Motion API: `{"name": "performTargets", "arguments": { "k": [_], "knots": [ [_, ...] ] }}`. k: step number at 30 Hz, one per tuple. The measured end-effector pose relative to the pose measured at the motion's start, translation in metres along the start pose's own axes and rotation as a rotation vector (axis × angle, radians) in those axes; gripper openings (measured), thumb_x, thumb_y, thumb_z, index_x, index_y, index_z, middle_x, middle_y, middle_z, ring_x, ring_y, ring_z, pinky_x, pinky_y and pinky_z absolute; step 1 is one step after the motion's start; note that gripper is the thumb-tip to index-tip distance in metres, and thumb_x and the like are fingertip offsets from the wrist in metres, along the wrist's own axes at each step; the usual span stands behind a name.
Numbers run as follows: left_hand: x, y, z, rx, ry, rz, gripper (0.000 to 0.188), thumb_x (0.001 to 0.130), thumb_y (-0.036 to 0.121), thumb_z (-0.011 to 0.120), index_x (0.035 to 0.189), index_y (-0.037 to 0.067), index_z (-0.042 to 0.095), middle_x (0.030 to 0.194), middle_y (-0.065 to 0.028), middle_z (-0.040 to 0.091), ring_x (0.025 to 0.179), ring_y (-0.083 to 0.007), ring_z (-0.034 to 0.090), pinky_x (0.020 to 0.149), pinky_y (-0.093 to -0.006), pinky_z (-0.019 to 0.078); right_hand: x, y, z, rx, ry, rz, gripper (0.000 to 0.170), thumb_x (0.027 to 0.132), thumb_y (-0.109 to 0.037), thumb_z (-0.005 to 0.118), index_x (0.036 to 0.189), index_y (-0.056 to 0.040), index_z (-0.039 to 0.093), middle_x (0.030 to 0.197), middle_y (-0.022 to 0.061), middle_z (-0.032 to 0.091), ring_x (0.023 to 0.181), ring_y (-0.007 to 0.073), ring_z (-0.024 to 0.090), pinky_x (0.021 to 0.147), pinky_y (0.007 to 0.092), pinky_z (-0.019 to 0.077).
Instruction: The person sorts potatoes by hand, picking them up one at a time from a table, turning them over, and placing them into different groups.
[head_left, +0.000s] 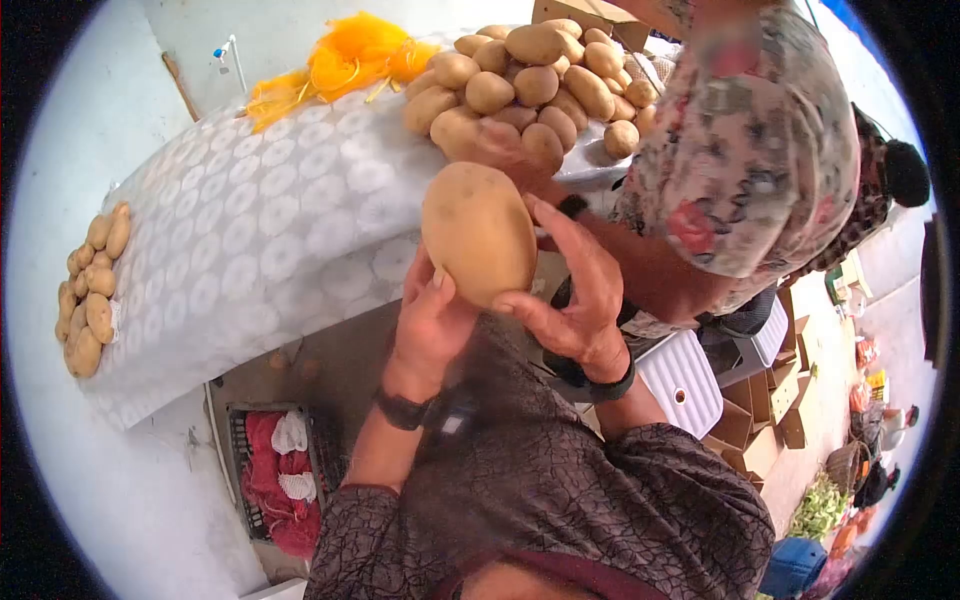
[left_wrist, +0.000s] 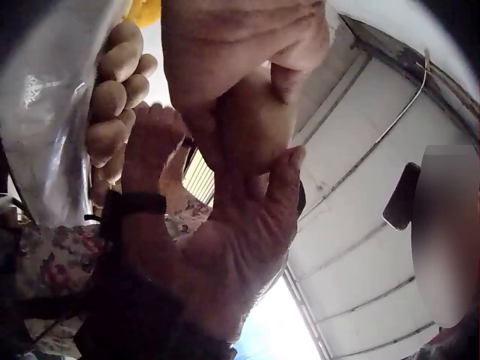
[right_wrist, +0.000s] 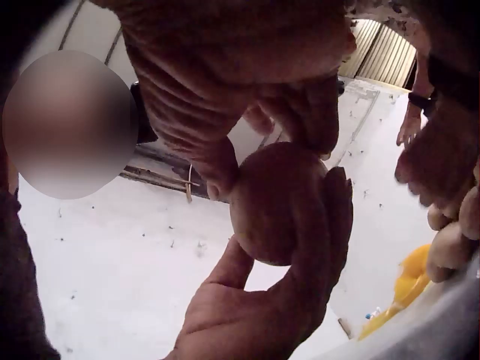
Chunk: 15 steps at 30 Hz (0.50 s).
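One large, smooth, pale-brown potato [head_left: 478, 235] is held up in front of the body between both hands. My left hand [head_left: 432, 318] grips it from below left, its thumb on the near face and its other fingers hidden behind. On the right side my right hand [head_left: 582, 300] holds it with the thumb at the lower edge and fingers along the side. In the left wrist view the potato [left_wrist: 259, 127] sits between the fingers of the two hands. The right wrist view shows fingers and thumbs around the potato [right_wrist: 270, 206].
Behind the held potato, a potato pile [head_left: 535, 85] lies on the covered table [head_left: 240, 240], beside yellow netting [head_left: 350, 60]. More potatoes [head_left: 95, 290] lie at its left end. Another person in a floral top [head_left: 740, 150] reaches across at right. A crate [head_left: 240, 450] holds red netting.
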<state>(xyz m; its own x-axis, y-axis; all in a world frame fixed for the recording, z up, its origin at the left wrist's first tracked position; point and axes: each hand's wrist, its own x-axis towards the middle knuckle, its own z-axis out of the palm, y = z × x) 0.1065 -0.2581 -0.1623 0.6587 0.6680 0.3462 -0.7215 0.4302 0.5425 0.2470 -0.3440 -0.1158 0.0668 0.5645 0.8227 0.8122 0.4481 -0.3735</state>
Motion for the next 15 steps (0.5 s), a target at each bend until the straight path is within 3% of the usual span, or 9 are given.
{"name": "performTargets", "arguments": {
  "k": [3,10,13,15],
  "knots": [
    [-0.004,0.008,0.000,0.068,0.003,-0.003,0.087,0.080,0.034,0.075,0.144,0.002,0.027,0.141,-0.0138,0.042,0.128,-0.0300,0.046,0.105,-0.0448,0.0403,-0.001,-0.006,0.000,-0.039,0.012,-0.119,0.075,0.071,-0.032,0.083,0.125,0.0086,0.050,0.119,0.0257,0.060,0.109,0.0364,0.061,0.089,0.0407,0.0509],
    [-0.016,0.026,0.002,0.201,0.050,0.046,0.099,0.066,0.034,0.087,0.142,0.002,0.034,0.135,-0.0106,0.050,0.123,-0.0224,0.050,0.103,-0.0386,0.0417,-0.004,-0.022,0.002,0.059,0.034,-0.220,0.068,0.067,-0.022,0.084,0.123,0.0008,0.052,0.120,0.0307,0.056,0.108,0.0437,0.060,0.090,0.0447,0.0509],
    [-0.024,0.037,0.005,0.405,0.090,0.112,0.098,0.062,0.033,0.090,0.139,0.002,0.040,0.133,-0.0075,0.053,0.119,-0.0172,0.052,0.102,-0.0342,0.0416,-0.008,-0.030,0.003,0.059,0.031,-0.269,0.066,0.068,-0.022,0.083,0.122,-0.0002,0.051,0.119,0.0314,0.056,0.107,0.0437,0.061,0.086,0.0451,0.0526],
    [-0.034,0.042,-0.009,0.817,0.144,0.078,0.098,0.057,0.031,0.092,0.136,0.001,0.043,0.130,-0.0054,0.054,0.116,-0.0145,0.053,0.100,-0.0316,0.0412,-0.008,-0.037,0.004,0.072,0.013,-0.284,0.066,0.069,-0.022,0.083,0.122,-0.0025,0.050,0.119,0.0320,0.056,0.106,0.0445,0.061,0.084,0.0455,0.0538]
  ]
}}
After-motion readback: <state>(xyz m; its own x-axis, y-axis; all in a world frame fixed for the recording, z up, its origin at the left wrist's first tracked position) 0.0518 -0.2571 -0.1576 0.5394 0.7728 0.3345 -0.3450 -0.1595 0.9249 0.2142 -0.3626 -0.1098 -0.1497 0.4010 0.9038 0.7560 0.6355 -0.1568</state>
